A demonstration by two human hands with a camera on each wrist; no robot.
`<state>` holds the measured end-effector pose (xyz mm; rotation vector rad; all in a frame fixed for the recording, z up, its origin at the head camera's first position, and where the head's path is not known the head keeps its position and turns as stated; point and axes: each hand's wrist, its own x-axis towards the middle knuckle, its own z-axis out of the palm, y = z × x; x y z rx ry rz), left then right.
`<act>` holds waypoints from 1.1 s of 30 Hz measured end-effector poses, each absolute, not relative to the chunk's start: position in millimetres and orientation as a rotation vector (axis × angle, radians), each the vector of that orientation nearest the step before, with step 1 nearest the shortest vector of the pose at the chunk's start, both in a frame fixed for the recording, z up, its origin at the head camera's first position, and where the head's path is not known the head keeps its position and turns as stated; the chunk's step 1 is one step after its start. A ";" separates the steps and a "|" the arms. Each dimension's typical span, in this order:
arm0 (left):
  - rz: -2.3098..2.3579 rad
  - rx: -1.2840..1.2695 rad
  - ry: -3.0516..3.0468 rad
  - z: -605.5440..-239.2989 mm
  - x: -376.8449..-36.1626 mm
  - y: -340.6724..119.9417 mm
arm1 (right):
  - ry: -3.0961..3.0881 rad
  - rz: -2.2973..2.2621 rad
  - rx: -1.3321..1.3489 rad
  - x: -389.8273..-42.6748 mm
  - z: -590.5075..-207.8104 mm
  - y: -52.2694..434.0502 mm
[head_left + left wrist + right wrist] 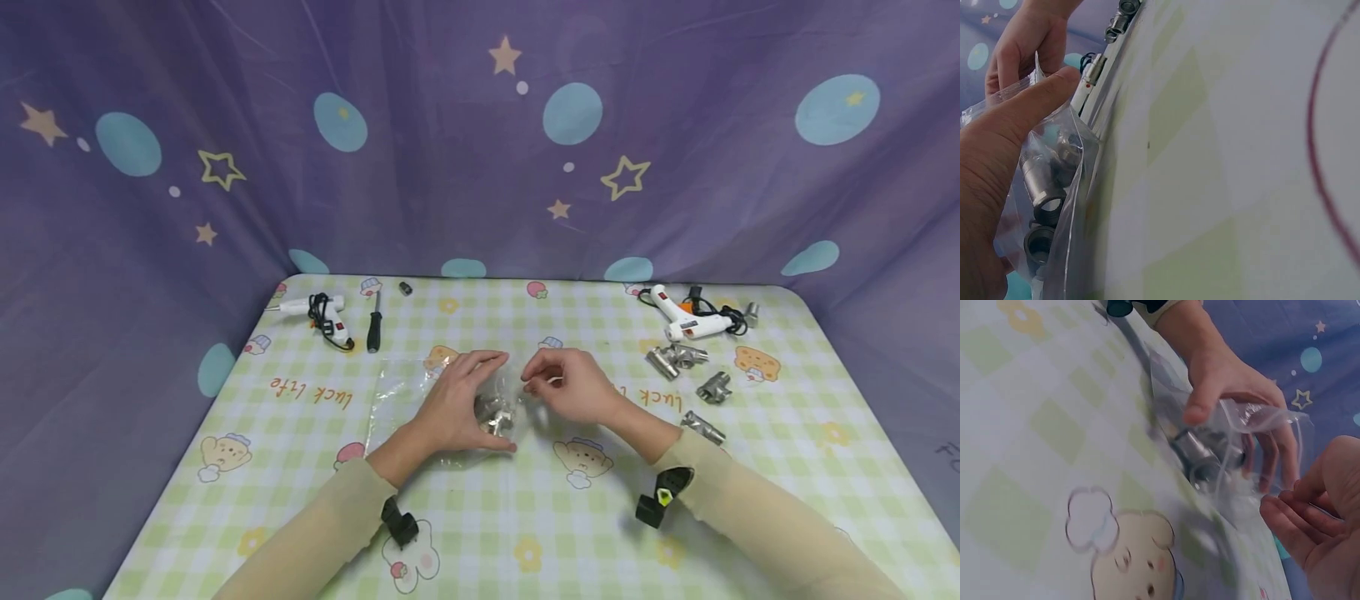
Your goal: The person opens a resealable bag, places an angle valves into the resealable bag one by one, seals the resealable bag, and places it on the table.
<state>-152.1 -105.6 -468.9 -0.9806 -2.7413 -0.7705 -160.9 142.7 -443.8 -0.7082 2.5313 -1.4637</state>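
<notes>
A green-checked tabletop (480, 533) stands before a purple starry backdrop (450, 167). The left hand (457, 404) grips a clear plastic bag (405, 392) of metal pipe fittings (497, 412). The right hand (573, 385) pinches the bag's edge with curled fingers (534, 379).

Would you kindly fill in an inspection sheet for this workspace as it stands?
Surface: table under a green checked cartoon cloth.
Job's things: clear plastic bag holding metal fittings.
Clutter: loose fittings, screwdriver, left glue gun, right glue gun.
Grippers: left hand grips the bag over the fittings; right hand pinches its edge.
Cables: black cords bundled on both glue guns.
Surroundings: purple star-print curtain.
</notes>
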 end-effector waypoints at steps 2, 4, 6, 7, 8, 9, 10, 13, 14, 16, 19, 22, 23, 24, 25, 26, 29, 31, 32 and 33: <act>-0.768 -0.977 -2.738 -468.9 -152.0 -105.7 | 2.556 -1.460 -0.710 -162.2 -443.0 149.7; -0.764 -0.975 -2.738 -469.0 -151.9 -105.7 | 2.587 -1.442 -0.698 -163.5 -442.0 157.6; -0.769 -0.977 -2.739 -469.0 -151.9 -105.3 | 2.620 -1.410 -0.673 -165.1 -441.0 166.4; -0.768 -0.977 -2.742 -469.1 -152.0 -105.1 | 2.639 -1.388 -0.654 -165.9 -440.1 171.2; -0.769 -0.977 -2.746 -468.9 -151.9 -104.9 | 2.657 -1.364 -0.640 -166.8 -439.8 176.2; -0.769 -0.977 -2.751 -468.7 -151.8 -104.8 | 2.672 -1.341 -0.625 -167.6 -438.8 181.6; -0.769 -0.977 -2.756 -468.5 -151.7 -104.7 | 2.684 -1.323 -0.608 -168.4 -438.3 187.0; -0.769 -0.977 -2.764 -468.3 -150.9 -104.4 | 2.737 -1.252 -0.578 -170.8 -437.2 205.3; -0.770 -0.977 -2.765 -468.1 -150.7 -104.3 | 2.756 -1.227 -0.573 -171.8 -436.6 211.6; -0.763 -0.974 -2.765 -468.0 -150.7 -104.0 | 2.790 -1.181 -0.563 -173.8 -435.0 224.3; -0.752 -0.965 -2.768 -467.8 -151.2 -103.6 | 2.844 -1.104 -0.553 -176.4 -431.0 242.6; -0.752 -0.960 -2.769 -467.6 -151.6 -103.3 | 2.886 -1.053 -0.530 -177.7 -426.5 258.1; -0.753 -0.961 -2.770 -467.6 -151.7 -103.2 | 2.900 -1.039 -0.517 -177.9 -425.2 262.4; -0.753 -0.960 -2.771 -467.6 -151.7 -103.1 | 2.912 -1.024 -0.500 -178.0 -424.0 266.3; -0.754 -0.960 -2.772 -467.5 -151.6 -102.9 | 2.914 -1.017 -0.482 -177.6 -422.8 269.7; -0.753 -0.959 -2.774 -467.8 -151.6 -102.6 | 2.917 -1.004 -0.460 -177.2 -422.3 273.0; -0.748 -0.961 -2.774 -468.5 -151.2 -101.8 | 2.916 -0.963 -0.411 -174.9 -422.8 280.4; -0.745 -0.964 -2.773 -469.3 -151.0 -101.6 | 2.916 -0.945 -0.399 -173.2 -424.4 283.7; -0.745 -0.965 -2.771 -469.8 -150.9 -101.6 | 2.921 -0.938 -0.400 -172.2 -425.7 285.2; -0.747 -0.966 -2.769 -469.8 -150.6 -101.6 | 2.926 -0.933 -0.403 -171.2 -426.5 286.5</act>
